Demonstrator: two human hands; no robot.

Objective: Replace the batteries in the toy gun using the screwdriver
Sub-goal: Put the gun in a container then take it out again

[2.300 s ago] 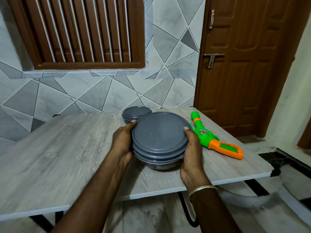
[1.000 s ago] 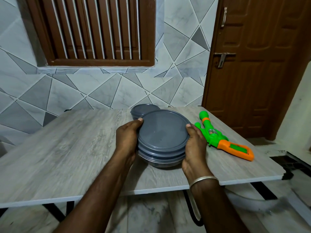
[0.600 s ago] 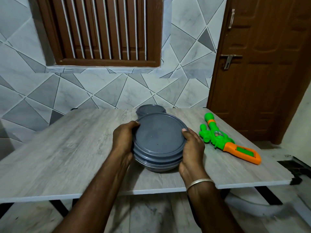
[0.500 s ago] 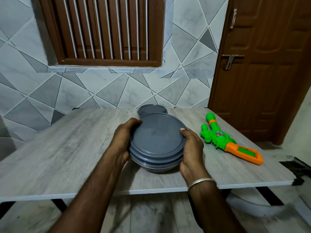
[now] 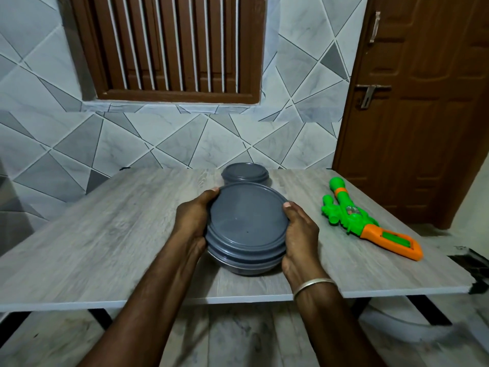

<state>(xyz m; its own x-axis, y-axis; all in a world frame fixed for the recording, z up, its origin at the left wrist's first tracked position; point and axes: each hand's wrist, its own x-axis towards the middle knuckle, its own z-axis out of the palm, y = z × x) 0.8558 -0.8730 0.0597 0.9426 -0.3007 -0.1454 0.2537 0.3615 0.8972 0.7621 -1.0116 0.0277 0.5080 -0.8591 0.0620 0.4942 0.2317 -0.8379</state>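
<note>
Grey table point(image 5: 92, 234), tiled wall point(image 5: 185, 139) — toy gun point(image 5: 352, 221).

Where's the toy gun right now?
In the head view, the toy gun lies on the table's right side, right of the right hand and the large container.

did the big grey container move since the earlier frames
Yes, leftward: the big grey container now sits straight before the small container, farther from the toy gun.

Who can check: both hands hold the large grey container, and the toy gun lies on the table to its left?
No. The head view shows the toy gun on the table right of the large grey container, held by left hand and right hand.
</note>
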